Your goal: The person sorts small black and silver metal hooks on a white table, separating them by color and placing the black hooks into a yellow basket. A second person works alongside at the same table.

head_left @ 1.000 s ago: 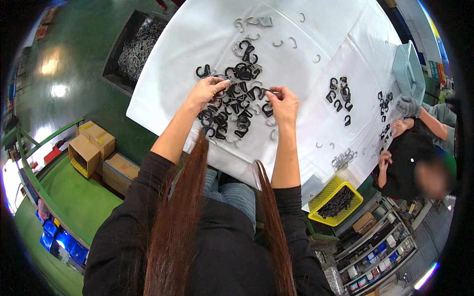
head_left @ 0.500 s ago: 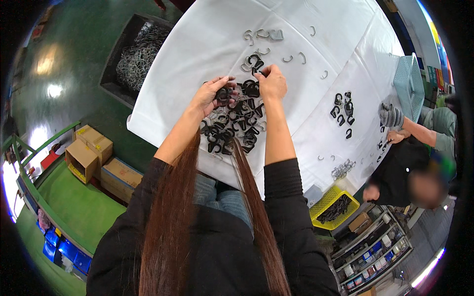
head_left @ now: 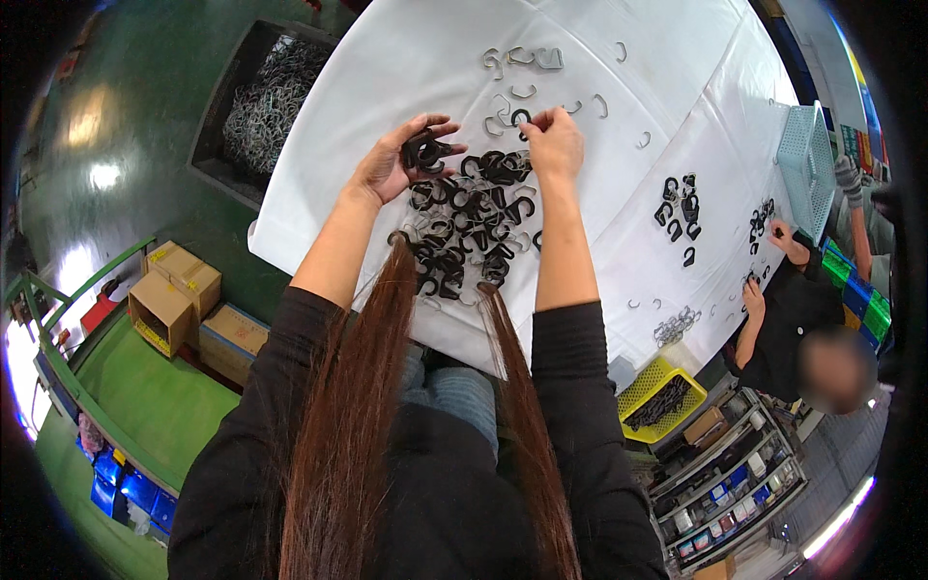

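Resting in left hand (head_left: 391, 164) grip, black hooks (head_left: 423, 152)

Near the top centre of the frame, the left hand (head_left: 394, 159) cups a few black hooks (head_left: 423, 152) in its curled fingers (head_left: 432, 124). The right hand (head_left: 553, 145) pinches one small black hook (head_left: 520, 117) above the black pile (head_left: 469, 217) on the white-covered counter (head_left: 387, 68).

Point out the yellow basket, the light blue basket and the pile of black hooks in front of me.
yellow basket (head_left: 633, 394), head view, on its near yellow rim.
light blue basket (head_left: 808, 159), head view, on its mesh side wall.
pile of black hooks (head_left: 464, 222), head view, on the middle of the heap.
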Demonstrator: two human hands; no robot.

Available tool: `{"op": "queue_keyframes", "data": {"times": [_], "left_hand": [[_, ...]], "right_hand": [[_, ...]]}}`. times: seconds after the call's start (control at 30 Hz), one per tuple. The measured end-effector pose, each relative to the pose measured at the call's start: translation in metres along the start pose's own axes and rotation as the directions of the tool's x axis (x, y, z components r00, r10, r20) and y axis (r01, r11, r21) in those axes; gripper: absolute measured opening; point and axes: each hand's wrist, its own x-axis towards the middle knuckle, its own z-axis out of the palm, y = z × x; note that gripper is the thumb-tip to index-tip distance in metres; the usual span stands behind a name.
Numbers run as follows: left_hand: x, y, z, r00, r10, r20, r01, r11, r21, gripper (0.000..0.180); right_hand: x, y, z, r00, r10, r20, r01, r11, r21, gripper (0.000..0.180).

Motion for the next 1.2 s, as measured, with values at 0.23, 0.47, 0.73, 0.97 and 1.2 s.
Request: {"op": "queue_keyframes", "data": {"times": [0.23,0.47,0.73,0.97,1.2], "left_hand": [[0.011,-0.03,-0.003,0.985,-0.147,-0.093,0.121,0.961,-0.247,0.048],[-0.006,-0.03,-0.012,0.986,-0.121,-0.112,0.105,0.985,-0.138,0.034],[0.003,-0.054,0.017,0.975,-0.218,0.032,0.22,0.955,-0.199,0.052],[-0.004,-0.051,-0.001,0.982,-0.158,-0.098,0.144,0.98,-0.138,0.033],[-0.005,-0.056,-0.003,0.984,-0.17,-0.048,0.158,0.969,-0.191,0.033]], "right_hand": [[-0.055,0.006,0.003,0.939,-0.344,0.0,0.333,0.91,-0.247,0.031],[-0.036,0.046,-0.041,0.989,-0.021,-0.146,0.005,0.994,-0.109,0.022],[-0.059,0.028,-0.025,0.991,-0.067,0.115,0.046,0.983,0.178,0.024],[-0.05,0.033,-0.013,0.992,-0.122,0.006,0.117,0.934,-0.338,0.026],[-0.058,0.026,-0.011,0.907,-0.42,-0.015,0.363,0.801,-0.476,0.031]]}}
